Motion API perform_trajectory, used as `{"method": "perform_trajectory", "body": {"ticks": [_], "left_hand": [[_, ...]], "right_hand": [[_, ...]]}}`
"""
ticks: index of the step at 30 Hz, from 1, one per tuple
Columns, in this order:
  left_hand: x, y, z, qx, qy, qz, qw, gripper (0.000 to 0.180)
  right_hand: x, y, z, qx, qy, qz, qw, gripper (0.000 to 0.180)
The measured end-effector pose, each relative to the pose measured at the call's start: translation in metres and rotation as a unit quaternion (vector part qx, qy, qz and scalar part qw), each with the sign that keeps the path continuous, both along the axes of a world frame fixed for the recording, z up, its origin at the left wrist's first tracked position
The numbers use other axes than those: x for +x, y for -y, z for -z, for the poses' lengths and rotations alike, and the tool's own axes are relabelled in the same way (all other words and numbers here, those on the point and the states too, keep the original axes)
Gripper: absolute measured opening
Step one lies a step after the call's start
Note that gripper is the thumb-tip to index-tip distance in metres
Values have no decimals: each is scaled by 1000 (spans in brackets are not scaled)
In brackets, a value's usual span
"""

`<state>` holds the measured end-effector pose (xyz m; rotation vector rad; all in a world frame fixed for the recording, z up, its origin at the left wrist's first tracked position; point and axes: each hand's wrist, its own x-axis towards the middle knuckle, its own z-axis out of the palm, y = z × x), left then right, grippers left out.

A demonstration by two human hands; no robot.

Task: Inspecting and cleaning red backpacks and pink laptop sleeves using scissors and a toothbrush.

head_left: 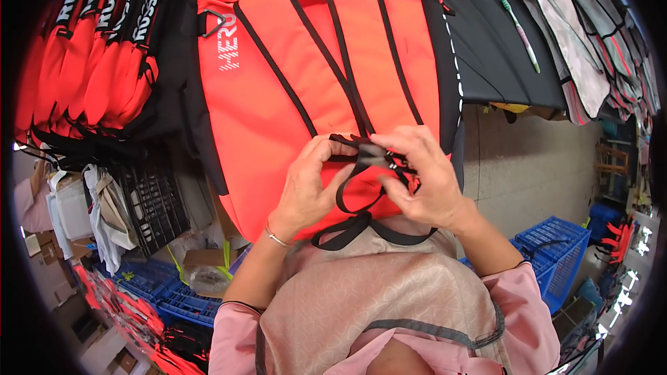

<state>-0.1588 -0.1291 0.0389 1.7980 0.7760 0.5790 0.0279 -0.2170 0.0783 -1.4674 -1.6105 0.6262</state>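
Observation:
A bright red-orange bag (243, 104) with black trim and black-edged shoulder straps (316, 48) lies flat in front of me. At its near end my left hand (306, 184) pinches a black webbing strap (342, 198) between thumb and fingers. My right hand (424, 177) closes on the same webbing from the other side, its fingertips slightly blurred. A small dark piece between the two hands is smeared and I cannot make it out. Loops of the strap hang down towards my apron (375, 285).
Several red and black bags (97, 62) are stacked at the far left. A toothbrush (521, 35) lies on the dark table surface (479, 48), beside grey fabric pieces (563, 35). Blue crates (556, 250) stand low on the right; a black crate (149, 194) and a cardboard box (205, 258) are on the left.

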Motion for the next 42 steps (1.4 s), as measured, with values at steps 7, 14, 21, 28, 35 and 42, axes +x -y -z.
{"method": "perform_trajectory", "body": {"ticks": [7, 14, 21, 28, 35, 42], "left_hand": [[7, 0, 9, -21, 41, 7, 999, 19], [2, -1, 10, -183, 172, -16, 968, 28], [-25, -1, 8, -62, 106, -28, 992, 30], [-109, -24, -12, -71, -53, 191, 977, 20], [-67, -43, -39, 18, -43, 7, 999, 26], [-35, 20, 23, 311, -286, 87, 902, 66]], "right_hand": [[7, -34, 9, -37, -100, 144, 984, 17], [5, -50, 44, -258, -449, 123, 847, 9], [12, -34, 7, -277, -290, -35, 915, 10], [50, -15, -11, -227, -227, 25, 947, 13], [21, -47, 0, -144, -223, 163, 950, 18], [0, -87, 46, -69, -71, 142, 985, 21]]}}
